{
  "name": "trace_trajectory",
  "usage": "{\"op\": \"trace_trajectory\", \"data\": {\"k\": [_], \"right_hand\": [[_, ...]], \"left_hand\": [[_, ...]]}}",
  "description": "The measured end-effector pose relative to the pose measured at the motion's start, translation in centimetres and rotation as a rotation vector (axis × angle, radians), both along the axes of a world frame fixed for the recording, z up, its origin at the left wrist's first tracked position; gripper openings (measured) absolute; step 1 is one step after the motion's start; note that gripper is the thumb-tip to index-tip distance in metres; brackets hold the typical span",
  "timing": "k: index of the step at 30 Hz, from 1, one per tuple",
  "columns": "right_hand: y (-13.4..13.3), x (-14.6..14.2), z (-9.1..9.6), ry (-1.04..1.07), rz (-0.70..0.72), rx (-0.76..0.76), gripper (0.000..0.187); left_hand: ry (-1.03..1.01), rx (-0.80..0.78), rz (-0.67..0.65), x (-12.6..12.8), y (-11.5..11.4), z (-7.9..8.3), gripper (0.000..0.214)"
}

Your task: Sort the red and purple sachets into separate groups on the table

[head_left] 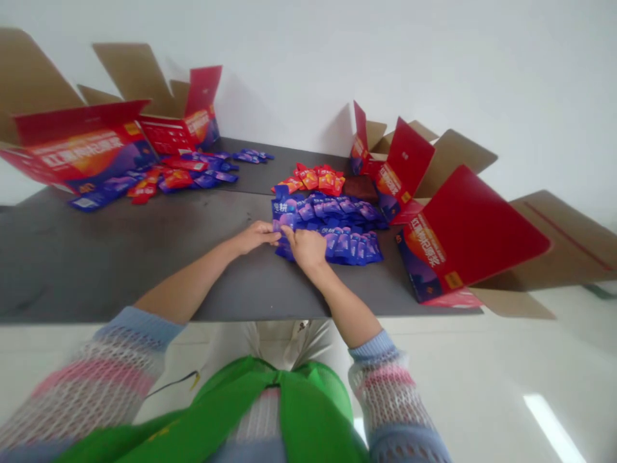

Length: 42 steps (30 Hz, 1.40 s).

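Note:
A blue and purple packet (283, 207) with white lettering stands upright between my hands at the left end of the packet rows. My left hand (256, 236) pinches its lower left edge with thumb and fingers. From the other side my right hand (307, 247) grips it, thumb across the front and the other fingers curled, partly hidden. Just beyond and to the right lie two rows of overlapping blue packets (354, 244). Behind them is a heap of small red and orange packets (321, 178).
Open red cartons (417, 251) line the right side, flaps spread toward me. More open cartons (89, 154) stand at the left, with mixed red and blue packets (186, 173) before them. A dark brown item (360, 188) lies near the right cartons. The grey table (120, 270) meets a white wall.

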State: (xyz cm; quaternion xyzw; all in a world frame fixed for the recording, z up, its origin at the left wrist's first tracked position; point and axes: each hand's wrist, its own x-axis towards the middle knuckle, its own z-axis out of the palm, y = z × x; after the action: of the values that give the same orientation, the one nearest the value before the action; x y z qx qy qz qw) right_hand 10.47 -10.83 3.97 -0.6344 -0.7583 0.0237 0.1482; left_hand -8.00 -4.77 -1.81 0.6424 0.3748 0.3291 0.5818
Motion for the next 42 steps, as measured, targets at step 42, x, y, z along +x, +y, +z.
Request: {"op": "trace_trajectory", "data": {"k": [42], "right_hand": [[-1.6, 1.4, -0.6, -0.2, 0.01, 0.184, 0.035]], "left_hand": [[0.936, 0.773, 0.766, -1.6, -0.6, 4.1, 0.031]]}}
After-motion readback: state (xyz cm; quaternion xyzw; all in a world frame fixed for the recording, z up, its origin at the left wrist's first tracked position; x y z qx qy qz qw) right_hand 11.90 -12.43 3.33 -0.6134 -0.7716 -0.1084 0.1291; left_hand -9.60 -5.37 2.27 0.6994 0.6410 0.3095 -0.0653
